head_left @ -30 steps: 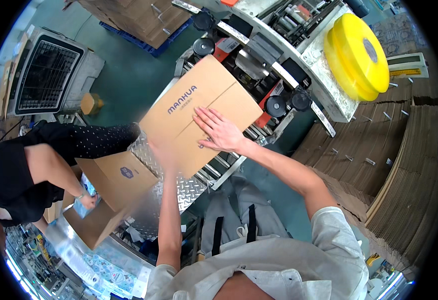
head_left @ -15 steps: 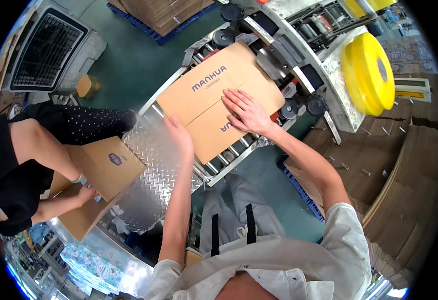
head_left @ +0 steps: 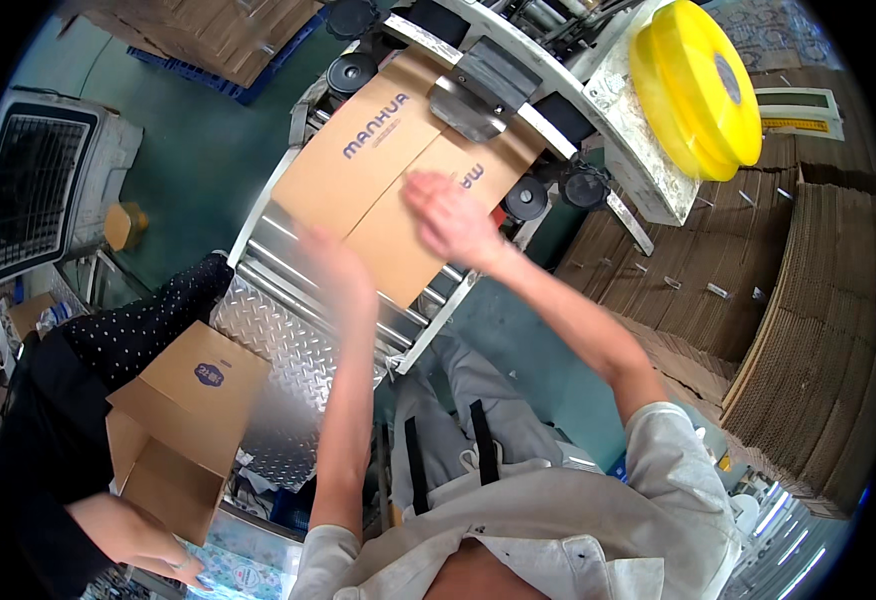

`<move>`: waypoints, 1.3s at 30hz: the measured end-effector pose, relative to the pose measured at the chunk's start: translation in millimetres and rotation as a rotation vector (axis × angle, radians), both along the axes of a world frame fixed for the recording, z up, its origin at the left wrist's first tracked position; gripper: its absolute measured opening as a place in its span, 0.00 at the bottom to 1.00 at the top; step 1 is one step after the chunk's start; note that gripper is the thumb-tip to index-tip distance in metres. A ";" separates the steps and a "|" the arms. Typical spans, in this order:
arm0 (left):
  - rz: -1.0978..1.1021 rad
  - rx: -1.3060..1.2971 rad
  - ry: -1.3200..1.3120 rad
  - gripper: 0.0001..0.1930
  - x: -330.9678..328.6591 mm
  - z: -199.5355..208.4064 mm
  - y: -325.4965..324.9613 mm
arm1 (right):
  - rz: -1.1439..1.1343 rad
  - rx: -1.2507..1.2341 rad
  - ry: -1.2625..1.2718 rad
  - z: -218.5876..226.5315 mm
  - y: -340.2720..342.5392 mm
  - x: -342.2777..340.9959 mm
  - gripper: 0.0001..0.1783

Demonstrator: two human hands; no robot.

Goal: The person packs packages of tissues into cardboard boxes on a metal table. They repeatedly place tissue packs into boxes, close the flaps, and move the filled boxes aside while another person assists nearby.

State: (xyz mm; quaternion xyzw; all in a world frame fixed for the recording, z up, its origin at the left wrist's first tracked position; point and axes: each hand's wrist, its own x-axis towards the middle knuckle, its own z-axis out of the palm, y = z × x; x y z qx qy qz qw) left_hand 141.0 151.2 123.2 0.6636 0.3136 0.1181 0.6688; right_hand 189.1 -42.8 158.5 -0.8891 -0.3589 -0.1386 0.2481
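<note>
The cardboard box (head_left: 398, 190) needs straight, even pressure: right hand (head_left: 448, 222) flat on top, left hand (head_left: 333, 262) blurred, grip unclear.

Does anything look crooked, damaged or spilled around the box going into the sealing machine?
Nothing stands out. The closed cardboard box lies flat on the rollers, flaps meeting along the centre seam, under the machine head. The right hand presses on top; the left hand is blurred at its near edge.
</note>
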 end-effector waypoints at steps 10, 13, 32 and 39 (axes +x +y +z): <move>-0.034 0.003 -0.127 0.35 76.9 -10.7 -64.6 | -0.147 -0.299 0.190 12.3 13.9 -50.1 0.36; -0.274 -0.114 0.066 0.36 91.2 -15.3 -32.8 | -0.190 -0.345 0.119 20.9 9.8 -28.3 0.37; -1.361 -0.119 0.584 0.16 -289.3 -110.0 6.0 | -0.969 -0.210 -0.905 444.9 -265.5 -334.2 0.18; -1.096 -0.147 0.558 0.14 -330.7 -103.3 73.7 | -1.379 -0.384 -0.620 607.1 -401.6 -372.3 0.34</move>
